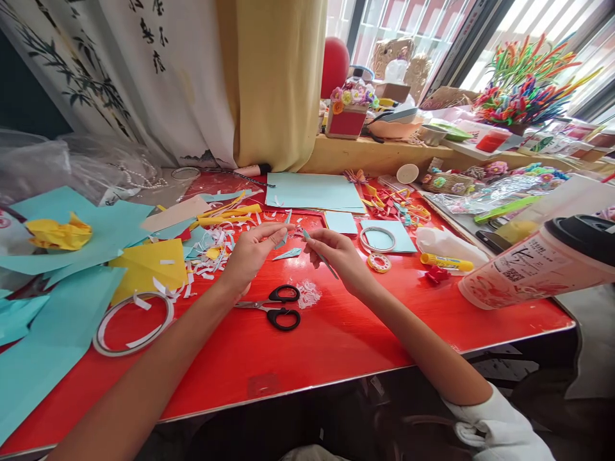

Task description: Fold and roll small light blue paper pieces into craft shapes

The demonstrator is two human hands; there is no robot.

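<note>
Above the middle of the red table (336, 346), my left hand (252, 253) pinches a small folded light-blue paper piece (287, 232) between thumb and fingers. My right hand (339, 253), closed a short way to its right, grips a slim blue-grey strip (329, 267); whether it is folded paper or a tool I cannot tell. Between the hands, another folded blue paper piece (289, 254) lies on the table. Black-handled scissors (283, 319) rest below my left hand, their blade tips partly hidden by my wrist. Beside them is a small heap of whitish scraps (309, 294).
A tape roll (100, 336) and large blue sheets (62, 339) lie at left, near paper shreds (211, 256). Behind are blue sheets (314, 191). To the right are another tape roll (364, 240), a glue stick (446, 262) and a tilted-looking lidded cup (528, 262).
</note>
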